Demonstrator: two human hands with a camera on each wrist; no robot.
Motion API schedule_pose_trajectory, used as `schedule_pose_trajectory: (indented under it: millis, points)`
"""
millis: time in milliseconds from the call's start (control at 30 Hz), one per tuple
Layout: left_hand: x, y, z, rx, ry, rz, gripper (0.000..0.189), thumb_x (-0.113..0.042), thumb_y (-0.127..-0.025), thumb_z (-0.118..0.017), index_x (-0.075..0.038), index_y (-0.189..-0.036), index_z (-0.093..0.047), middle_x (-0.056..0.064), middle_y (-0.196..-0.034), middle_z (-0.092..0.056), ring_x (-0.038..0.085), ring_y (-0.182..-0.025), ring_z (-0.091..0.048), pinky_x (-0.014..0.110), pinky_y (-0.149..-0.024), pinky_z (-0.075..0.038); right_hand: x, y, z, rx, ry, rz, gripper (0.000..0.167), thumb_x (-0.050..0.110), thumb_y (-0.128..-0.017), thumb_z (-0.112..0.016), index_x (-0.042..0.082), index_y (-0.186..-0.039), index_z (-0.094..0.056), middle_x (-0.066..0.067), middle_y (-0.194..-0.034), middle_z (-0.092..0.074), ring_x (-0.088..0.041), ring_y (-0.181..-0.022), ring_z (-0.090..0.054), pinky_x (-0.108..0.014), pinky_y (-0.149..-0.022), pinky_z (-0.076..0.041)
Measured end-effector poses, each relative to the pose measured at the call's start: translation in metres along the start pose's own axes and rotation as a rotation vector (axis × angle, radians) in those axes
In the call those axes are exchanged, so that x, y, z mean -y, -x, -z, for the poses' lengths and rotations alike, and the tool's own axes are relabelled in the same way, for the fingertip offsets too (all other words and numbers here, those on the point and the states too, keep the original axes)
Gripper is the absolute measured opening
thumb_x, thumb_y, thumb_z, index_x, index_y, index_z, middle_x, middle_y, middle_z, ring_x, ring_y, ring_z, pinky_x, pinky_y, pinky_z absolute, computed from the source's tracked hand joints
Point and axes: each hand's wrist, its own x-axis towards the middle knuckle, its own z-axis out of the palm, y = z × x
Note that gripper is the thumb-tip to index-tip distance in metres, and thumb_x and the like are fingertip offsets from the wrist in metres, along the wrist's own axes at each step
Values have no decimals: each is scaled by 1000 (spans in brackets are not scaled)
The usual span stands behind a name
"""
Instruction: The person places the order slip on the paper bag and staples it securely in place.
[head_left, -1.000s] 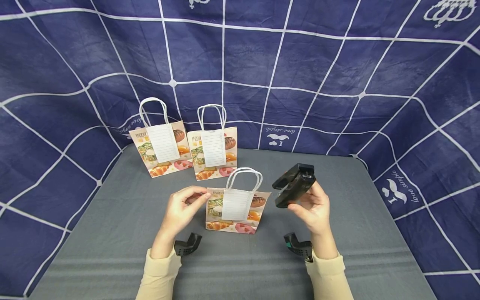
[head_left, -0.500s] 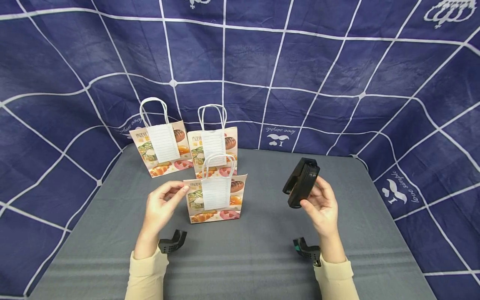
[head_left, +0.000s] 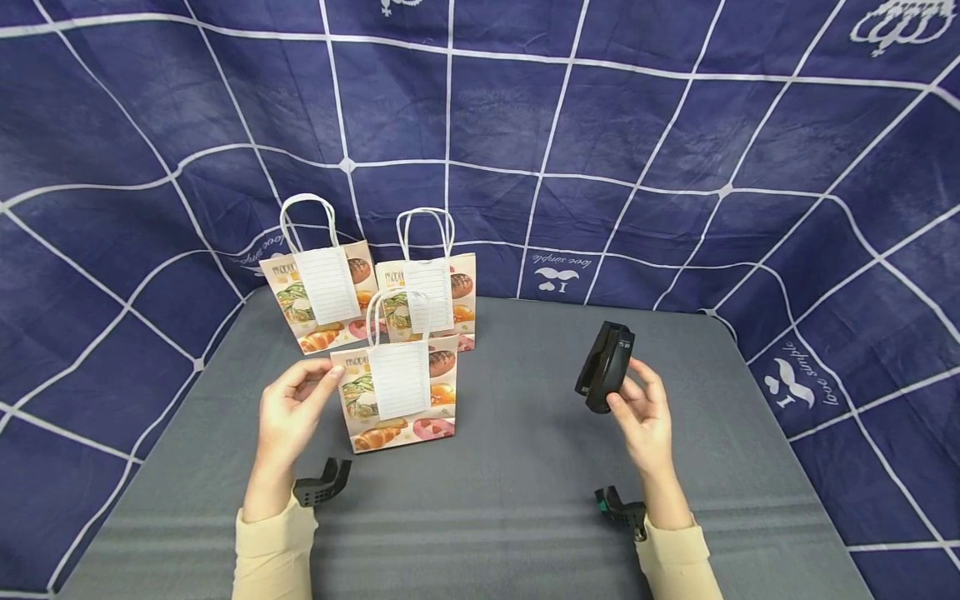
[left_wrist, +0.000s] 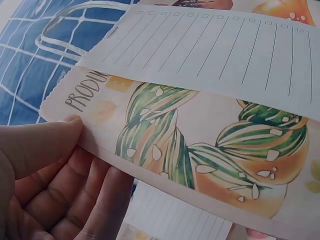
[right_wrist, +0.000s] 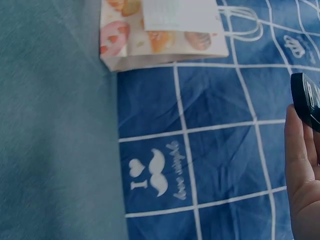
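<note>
My left hand pinches the upper left edge of a paper gift bag printed with breads, in front of two like bags. A lined white paper slip lies on its front below the twisted white handles; in the left wrist view a staple shows near the slip's top edge. To the right, my right hand holds a black stapler above the table, thumb on its near side. Only the stapler's end shows in the right wrist view.
Two matching bags, a left one and a right one, stand at the back, each with a lined slip. The grey table meets a blue gridded cloth behind and at the sides.
The left hand has carried the bag leftward, so it now partly covers the back right bag. My right hand has shifted slightly right with the stapler, which has turned more upright.
</note>
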Motion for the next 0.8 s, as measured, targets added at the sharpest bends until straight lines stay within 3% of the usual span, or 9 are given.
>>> schedule_pose_trajectory:
  millis: [167, 467, 800]
  points:
    - [-12, 1, 9, -71, 13, 7, 11, 11, -83, -63, 18, -91, -61, -7, -81, -66, 2, -66, -59, 12, -59, -46, -5, 5, 11, -71, 71, -62, 47, -9, -93, -48, -2, -137, -35, -10, -125, -59, -19, -112, -58, -26, -88, -48]
    - [14, -3, 28, -231, 152, 43, 11, 10, -82, -65, 16, -91, -61, -4, -80, -68, 5, -69, -62, 12, -63, -47, -14, 12, 27, -128, 141, -98, 47, -13, -93, -44, -3, -138, -34, -9, -125, -59, -19, -113, -57, -25, -89, -47]
    - [16, -2, 41, -351, 185, 36, 7, 10, -82, -65, 7, -88, -67, -3, -75, -67, 5, -66, -62, 12, -65, -48, -22, 20, 40, -167, 159, -121, 48, -16, -92, -43, -2, -138, -38, -7, -122, -61, -16, -109, -59, -22, -85, -49]
